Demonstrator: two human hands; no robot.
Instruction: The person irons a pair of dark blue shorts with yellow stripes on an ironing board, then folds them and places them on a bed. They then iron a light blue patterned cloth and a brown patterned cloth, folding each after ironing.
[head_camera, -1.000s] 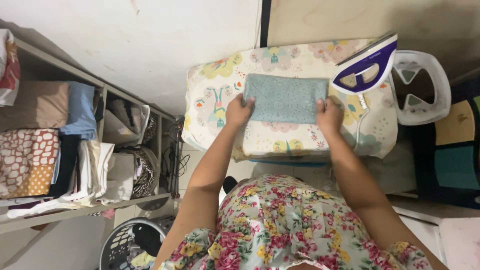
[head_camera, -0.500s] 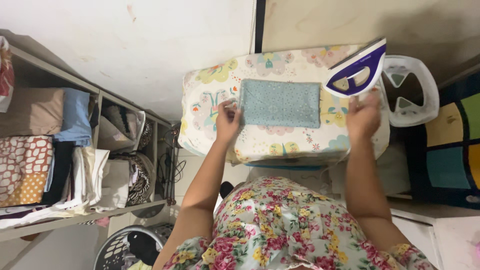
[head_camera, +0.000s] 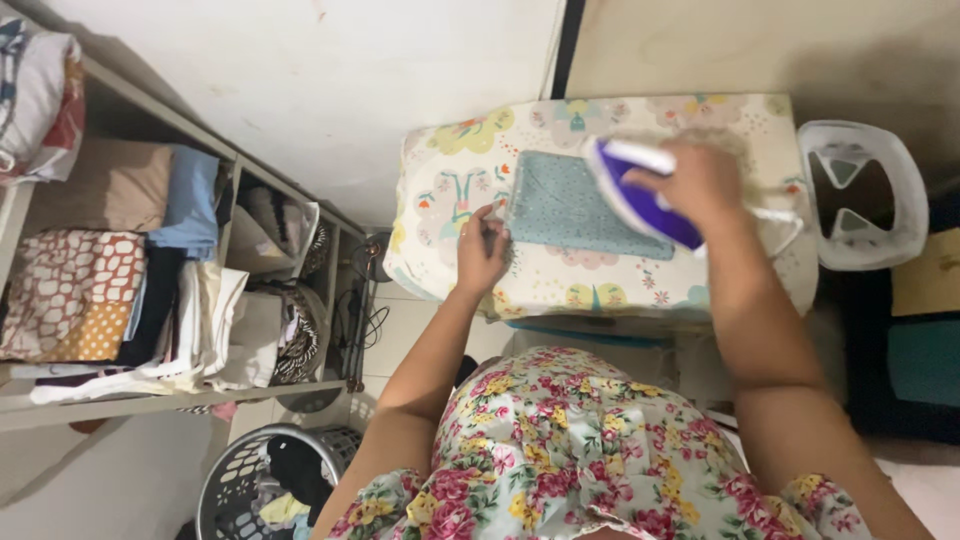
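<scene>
A person in a flowered top stands at a padded board (head_camera: 450, 190) with a pastel floral cover; a folded teal cloth (head_camera: 560, 205) with small pale dots lies flat near the middle of it. The right hand (head_camera: 700, 180) has its grip wrapped tight around the handle of a purple and white iron (head_camera: 635, 195); the iron rests on the right part of the cloth, its tip pointing toward the wall. The left hand (head_camera: 482, 250) lies at the cloth's near left corner, fingers (head_camera: 488, 222) curled loosely and touching the edge; its grip is not clamped on anything. A cord (head_camera: 785, 225) trails off the iron to the right. Just beside the board on the right stands a white plastic basket (head_camera: 905, 200). To the left, open shelves (head_camera: 215, 215) hold stacks of folded fabrics; below them on the floor sits a round grey hamper (head_camera: 225, 490) with clothes inside.
</scene>
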